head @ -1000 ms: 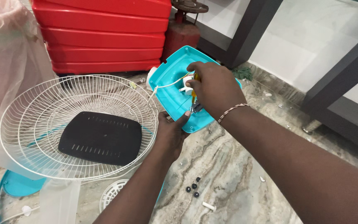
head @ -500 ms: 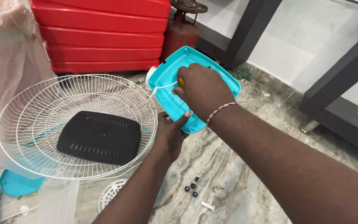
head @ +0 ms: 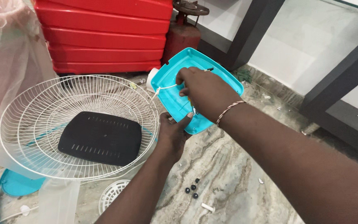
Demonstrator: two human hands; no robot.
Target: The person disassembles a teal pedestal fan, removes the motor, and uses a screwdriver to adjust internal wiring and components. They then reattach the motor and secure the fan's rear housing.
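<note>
Left hand (head: 174, 135) grips the near edge of the tilted turquoise cover (head: 175, 97), thumb pressed on its rim; right hand (head: 201, 92) rests inside the cover, fingers curled and pinching small wires (head: 190, 103); white fan grille (head: 77, 124) lies just left of the left hand; black screws (head: 192, 190) below it on the marble floor (head: 228, 174).

A white wire fan guard (head: 42, 120) holds a black vented panel (head: 100, 137), red stacked crates (head: 104, 33) behind.
</note>
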